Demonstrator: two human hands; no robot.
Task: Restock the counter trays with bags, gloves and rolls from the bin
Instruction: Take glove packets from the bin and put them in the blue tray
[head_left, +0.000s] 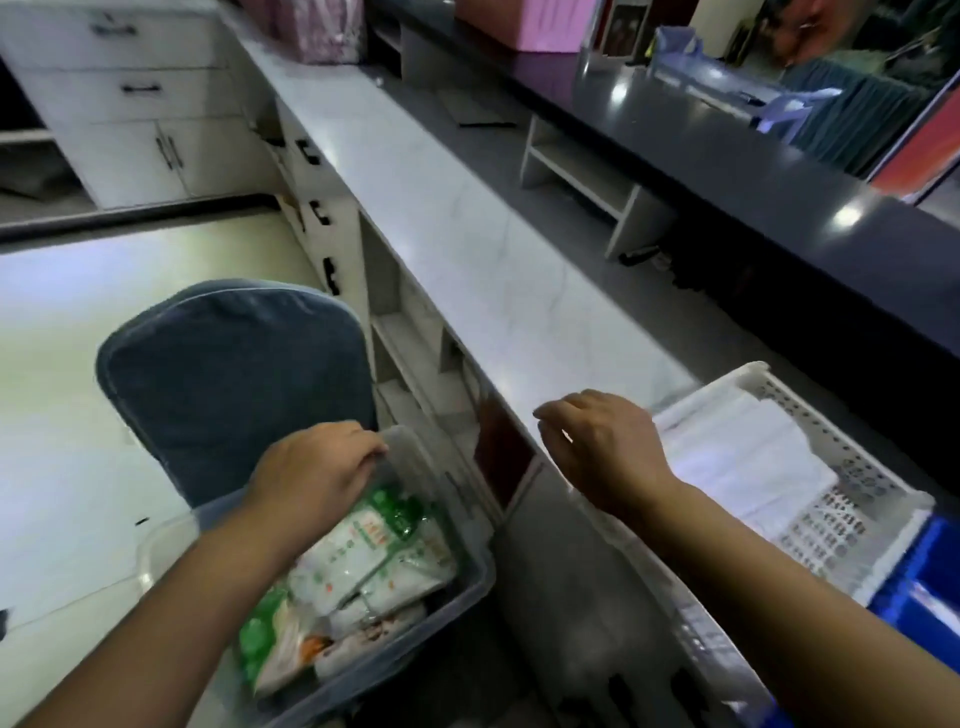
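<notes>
Your left hand (317, 478): the fingertips curl down out of sight at the far rim of the bin (470, 577), so you cannot tell what they hold
Packets (363, 556): your left arm (156, 597) covers some, and the print on them is too small and smeared to read
Bin: its near end runs off the bottom edge
White tray (852, 499): your right arm (805, 597) hides part of its near side
Blue tray (914, 587): cut off by the right edge
Chair (234, 384): its lower part is hidden behind the bin
Blue thing (779, 106): up on the dark counter (675, 145), too blurry to name
</notes>
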